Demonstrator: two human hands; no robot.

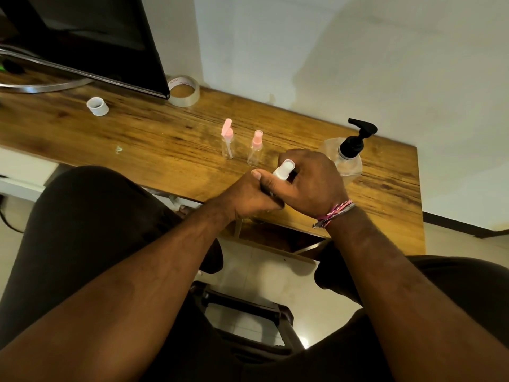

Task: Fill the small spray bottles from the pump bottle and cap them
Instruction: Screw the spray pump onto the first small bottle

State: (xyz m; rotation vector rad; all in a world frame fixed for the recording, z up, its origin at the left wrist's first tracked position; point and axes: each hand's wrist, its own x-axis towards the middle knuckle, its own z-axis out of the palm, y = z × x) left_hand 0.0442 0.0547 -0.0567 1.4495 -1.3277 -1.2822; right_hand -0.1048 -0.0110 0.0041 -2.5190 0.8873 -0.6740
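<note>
My left hand (254, 193) grips the body of a small spray bottle, mostly hidden inside the fist. Its white spray top (283, 168) sticks out, and the fingers of my right hand (311, 180) curl around it. Both hands hover over the front edge of the wooden table (137, 133). Two small clear bottles stand just beyond: one with a pink flip cap (228, 142) and one with a pink spray top (255, 148). The clear pump bottle (348, 155) with a black pump stands behind my right hand.
A roll of clear tape (184, 91) lies at the back near the wall. A small white cap (97, 106) rests on the table to the left. A dark monitor (91, 40) on a metal stand fills the upper left. My legs and a stool are below.
</note>
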